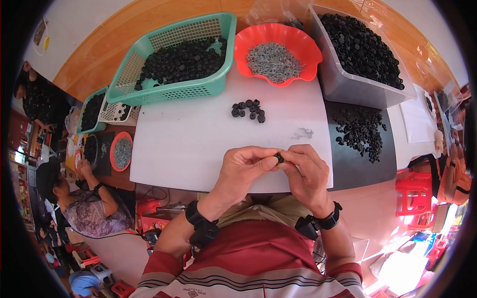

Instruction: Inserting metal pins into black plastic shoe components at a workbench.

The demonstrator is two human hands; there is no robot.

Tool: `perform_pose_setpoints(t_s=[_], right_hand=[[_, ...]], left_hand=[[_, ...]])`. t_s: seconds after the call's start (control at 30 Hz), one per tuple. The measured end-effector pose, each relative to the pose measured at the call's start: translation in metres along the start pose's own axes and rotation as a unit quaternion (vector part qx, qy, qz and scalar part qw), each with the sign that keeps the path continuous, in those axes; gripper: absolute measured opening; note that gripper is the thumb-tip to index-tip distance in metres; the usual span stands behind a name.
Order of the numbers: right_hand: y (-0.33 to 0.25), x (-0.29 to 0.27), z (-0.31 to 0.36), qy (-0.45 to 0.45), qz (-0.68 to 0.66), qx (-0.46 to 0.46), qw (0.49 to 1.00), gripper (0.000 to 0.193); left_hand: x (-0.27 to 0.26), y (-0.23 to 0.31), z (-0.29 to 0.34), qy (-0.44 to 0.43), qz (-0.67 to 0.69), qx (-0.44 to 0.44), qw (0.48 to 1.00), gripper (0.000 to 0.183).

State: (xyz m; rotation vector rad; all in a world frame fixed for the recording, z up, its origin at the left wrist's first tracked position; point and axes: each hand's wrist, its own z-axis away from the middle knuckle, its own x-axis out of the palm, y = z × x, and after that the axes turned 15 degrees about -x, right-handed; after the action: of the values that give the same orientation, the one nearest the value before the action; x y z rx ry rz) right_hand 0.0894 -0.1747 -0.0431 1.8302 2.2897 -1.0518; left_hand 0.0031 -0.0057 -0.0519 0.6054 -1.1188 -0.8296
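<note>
- Two hands meet over the near edge of our white work sheet [198, 149]: our left hand [243, 166] and right hand [308, 171] pinch a small black round part [279, 158] between their fingertips, fingers closed on it from both sides, just above the sheet's front edge.
- A few finished-looking black pieces [249, 110] sit in a small cluster in the middle of the sheet, well apart from our hands; we judge they lie there to stay separate from the loose stock.
- The red scalloped bowl [303, 44] of small grey metal pieces stands at the sheet's far edge, straight ahead, probably so either hand can reach it.
- A tiny scatter of grey metal pieces [303, 133] lies near our right hand.
- The green mesh basket [174, 92] of black parts sits far left, the clear plastic bin [348, 84] of black parts far right, and a loose pile of black parts [360, 131] rests on the dark mat beside the sheet.
- Most of the sheet between our hands and the containers is bare, giving room to move forward.
- Another person [87, 206] works at a neighbouring table on our left, apart from us.
</note>
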Motion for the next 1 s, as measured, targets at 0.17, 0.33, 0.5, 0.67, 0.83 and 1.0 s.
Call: perform_pose_setpoints(t_s=[0.17,0.33,0.5,0.67,0.83,1.0], right_hand=[[0.001,0.0,-0.001,0.008,-0.017,0.001,1.0,0.028],[0.003,0.001,0.003,-0.003,-0.009,-0.011,1.0,0.027],[0.004,0.003,0.007,-0.01,0.007,-0.046,0.999,0.028],[0.003,0.004,0.004,-0.026,0.028,-0.055,0.998,0.03],[-0.005,0.002,-0.003,-0.037,0.004,-0.018,0.999,0.029],[-0.01,0.0,0.0,-0.039,0.012,-0.001,0.999,0.024]], left_hand=[[0.003,0.002,0.001,0.002,0.007,-0.006,1.0,0.02],[0.006,-0.002,0.003,0.023,-0.039,0.017,0.999,0.02],[0.007,-0.004,0.008,0.017,-0.052,0.015,0.998,0.018],[0.007,0.003,0.01,0.023,-0.083,0.038,0.996,0.018],[0.002,0.011,0.017,0.033,-0.074,0.056,0.995,0.016],[-0.019,0.06,0.024,0.196,-0.259,0.249,0.912,0.013]])
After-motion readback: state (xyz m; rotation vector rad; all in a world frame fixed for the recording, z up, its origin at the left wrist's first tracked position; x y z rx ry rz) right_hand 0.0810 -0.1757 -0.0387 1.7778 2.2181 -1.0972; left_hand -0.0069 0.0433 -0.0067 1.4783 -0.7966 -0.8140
